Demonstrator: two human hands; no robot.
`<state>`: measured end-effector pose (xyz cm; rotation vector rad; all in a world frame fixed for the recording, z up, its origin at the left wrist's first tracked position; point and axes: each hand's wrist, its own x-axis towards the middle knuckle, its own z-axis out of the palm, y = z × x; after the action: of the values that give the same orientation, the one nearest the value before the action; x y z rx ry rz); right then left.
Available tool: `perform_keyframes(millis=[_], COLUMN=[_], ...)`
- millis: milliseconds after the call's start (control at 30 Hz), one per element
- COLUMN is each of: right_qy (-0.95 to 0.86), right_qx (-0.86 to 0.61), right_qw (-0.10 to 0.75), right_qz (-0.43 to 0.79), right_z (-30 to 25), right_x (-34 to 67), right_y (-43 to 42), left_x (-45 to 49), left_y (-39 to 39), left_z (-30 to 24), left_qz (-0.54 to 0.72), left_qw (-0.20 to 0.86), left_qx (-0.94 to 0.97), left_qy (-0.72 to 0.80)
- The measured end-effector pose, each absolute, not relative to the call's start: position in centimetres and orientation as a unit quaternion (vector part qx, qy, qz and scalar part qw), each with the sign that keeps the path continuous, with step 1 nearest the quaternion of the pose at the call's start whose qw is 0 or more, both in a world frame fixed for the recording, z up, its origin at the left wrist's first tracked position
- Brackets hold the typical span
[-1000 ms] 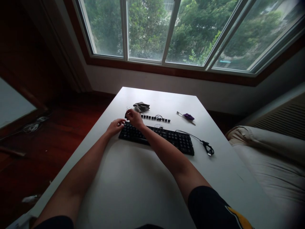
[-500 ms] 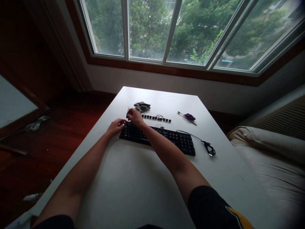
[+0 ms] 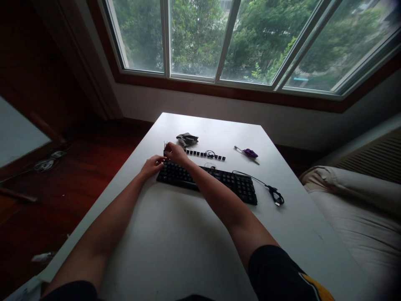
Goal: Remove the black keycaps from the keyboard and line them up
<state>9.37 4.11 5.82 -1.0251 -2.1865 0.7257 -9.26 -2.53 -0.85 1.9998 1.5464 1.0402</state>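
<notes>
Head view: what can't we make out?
All in head view:
Middle of the black rectangular keyboard: hidden by right forearm.
Anything between the right hand's fingers: too small, partly covered.
Legends on small black square keycaps: too small.
Left arm: cut off by bottom edge.

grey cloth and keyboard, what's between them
In the head view, part of a row of small black keycaps lies between the grey cloth and the keyboard; the right hand is there too.
</notes>
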Motion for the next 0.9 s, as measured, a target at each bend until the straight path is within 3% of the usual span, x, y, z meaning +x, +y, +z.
perform_keyframes(millis=[167,333,900], right_qy=[-0.881,-0.891,-0.698], right_qx=[-0.356,-0.334,-0.346], right_qw=[0.259,0.260,0.424], right_qz=[0.174,0.163,0.462], right_z=[7.1,7.1,2.2], right_x=[9.7,10.5,12.9], right_y=[1.6,0.3,1.2], left_x=[-9.3,-9.1,-8.3], left_y=[-2.5,-2.7,-3.2], left_z=[-0.7,-0.3,0.1], left_qz=[0.357,0.363,0.388], left_qw=[0.169,0.175,0.185], left_qx=[0.723,0.726,0.717], left_qy=[0.566,0.557,0.549])
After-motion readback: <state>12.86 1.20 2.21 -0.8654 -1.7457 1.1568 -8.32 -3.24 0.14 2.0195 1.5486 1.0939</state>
